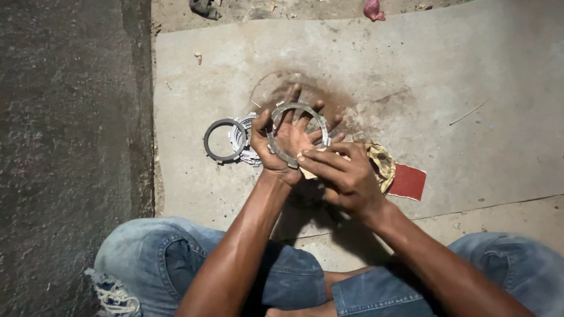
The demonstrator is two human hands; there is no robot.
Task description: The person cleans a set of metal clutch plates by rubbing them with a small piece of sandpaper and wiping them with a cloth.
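My left hand (286, 140) is held palm up above the concrete slab, with a grey toothed metal ring (281, 110) lying across its open fingers and palm. My right hand (343, 175) presses a small folded piece of tan sandpaper (306, 171) against the ring's lower edge, fingers pointing left. On the slab just left of my left hand lie a dark flat ring (212, 140) and a stack of lighter toothed rings (239, 141).
A crumpled yellowish rag (382, 164) and a red sheet of sandpaper (408, 182) lie right of my hands. The concrete slab (470, 117) has a rusty dust patch. Dark rough ground (70, 147) runs along the left. My knees in blue jeans (158, 258) frame the bottom.
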